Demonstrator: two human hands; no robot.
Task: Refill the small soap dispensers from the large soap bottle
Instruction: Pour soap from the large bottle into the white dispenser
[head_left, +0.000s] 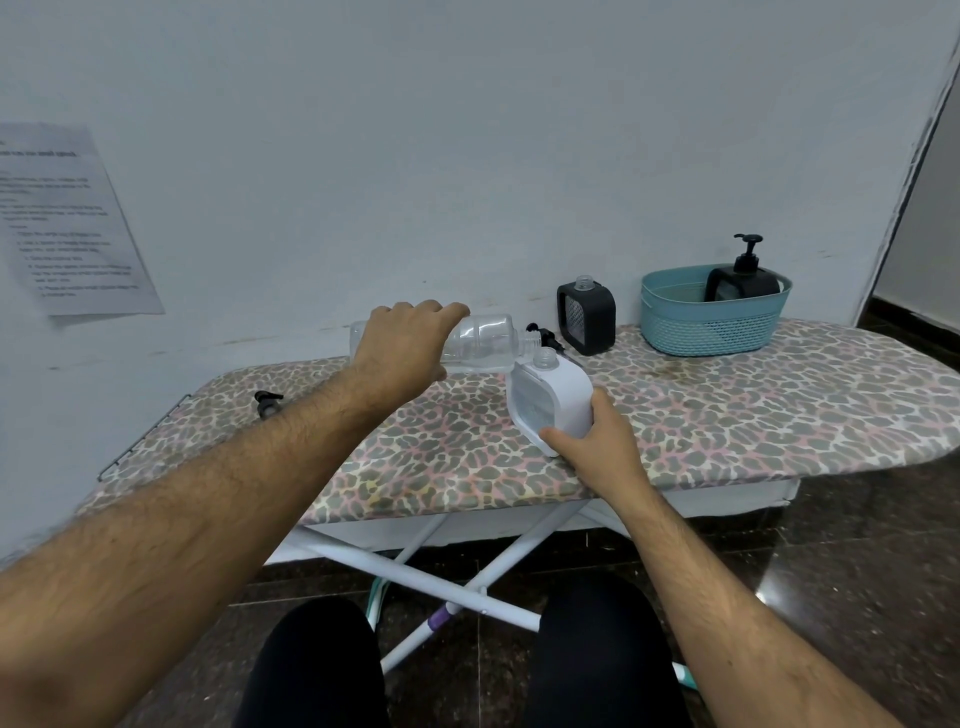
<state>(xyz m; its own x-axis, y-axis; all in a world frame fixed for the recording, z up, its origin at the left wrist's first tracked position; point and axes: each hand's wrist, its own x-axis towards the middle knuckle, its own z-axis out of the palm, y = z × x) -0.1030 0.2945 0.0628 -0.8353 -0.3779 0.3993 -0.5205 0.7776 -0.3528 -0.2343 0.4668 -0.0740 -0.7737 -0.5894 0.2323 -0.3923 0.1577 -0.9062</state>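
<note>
Leopard-print ironing board (727, 415), teal basket (711, 325), white dispenser (558, 402).

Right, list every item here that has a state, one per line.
Large clear plastic bottle: uncapped, tipped sideways in left hand.
White square dispenser: pump off, tilted, held by right hand.
Black square dispenser on board: upright, pump off.
Black dispenser in teal basket: pump on.
Loose black pump: lying on board.

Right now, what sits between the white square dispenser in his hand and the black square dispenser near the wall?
In the head view, a loose black pump head lies between the white dispenser and black dispenser.
</note>
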